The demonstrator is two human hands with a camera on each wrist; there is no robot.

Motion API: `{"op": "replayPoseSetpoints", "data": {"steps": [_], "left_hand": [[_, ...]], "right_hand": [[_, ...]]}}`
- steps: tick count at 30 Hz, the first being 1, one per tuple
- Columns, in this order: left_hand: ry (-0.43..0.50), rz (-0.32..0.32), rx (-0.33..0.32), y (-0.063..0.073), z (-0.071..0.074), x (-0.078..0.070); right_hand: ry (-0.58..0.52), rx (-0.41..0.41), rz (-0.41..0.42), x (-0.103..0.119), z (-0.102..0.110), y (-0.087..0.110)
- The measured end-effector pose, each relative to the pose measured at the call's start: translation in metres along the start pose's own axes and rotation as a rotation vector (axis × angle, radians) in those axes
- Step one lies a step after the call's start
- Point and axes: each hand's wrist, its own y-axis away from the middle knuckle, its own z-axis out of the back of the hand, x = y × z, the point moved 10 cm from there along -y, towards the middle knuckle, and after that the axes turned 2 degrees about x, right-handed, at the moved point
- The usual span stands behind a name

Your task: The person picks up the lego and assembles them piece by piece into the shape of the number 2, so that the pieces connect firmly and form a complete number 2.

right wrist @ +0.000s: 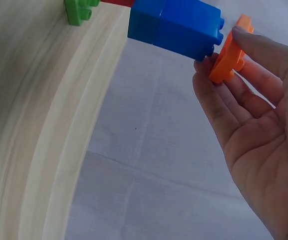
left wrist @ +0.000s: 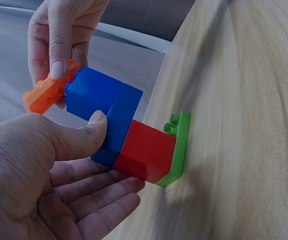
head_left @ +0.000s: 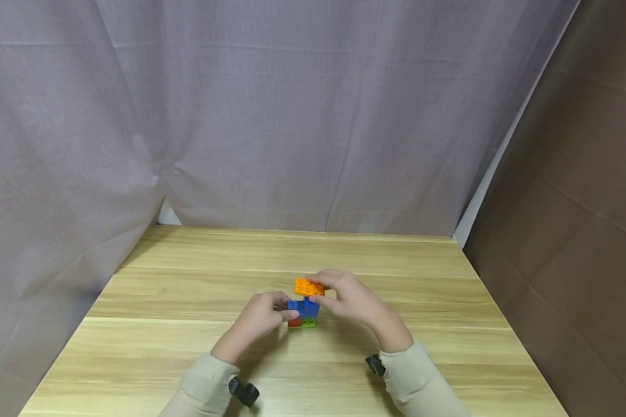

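Observation:
A small stack of toy building bricks stands on the table, with a flat green brick (left wrist: 181, 145) at the bottom. On it sits a red brick (left wrist: 146, 152), and above that two blue bricks, a lower one (left wrist: 124, 117) and an upper one (left wrist: 95, 92) that juts to one side. My left hand (head_left: 261, 315) grips the lower blue brick between thumb and fingers. With my right hand (head_left: 350, 295) I pinch a flat orange brick (right wrist: 228, 55) by its edges. It is tilted close over the upper blue brick's studs; a gap shows on one side in the right wrist view.
The wooden table (head_left: 188, 278) spreads around the stack. Grey curtain (head_left: 271, 127) hangs behind and to the left, and a brown cloth (head_left: 568, 231) hangs along the right side. Both wrists carry small black cameras, the left camera (head_left: 244, 392) and the right camera (head_left: 375, 365).

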Motion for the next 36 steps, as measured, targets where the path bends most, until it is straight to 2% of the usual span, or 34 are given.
{"op": "replayPoseSetpoints", "data": {"steps": [11, 36], "left_hand": [[0.025, -0.026, 0.003, 0.0, 0.002, 0.001], [0.027, -0.003, 0.01, 0.0, 0.001, 0.002]], "right_hand": [[-0.009, 0.082, -0.016, 0.0, -0.014, -0.003], [-0.03, 0.08, -0.066, -0.007, -0.017, -0.002]]}}
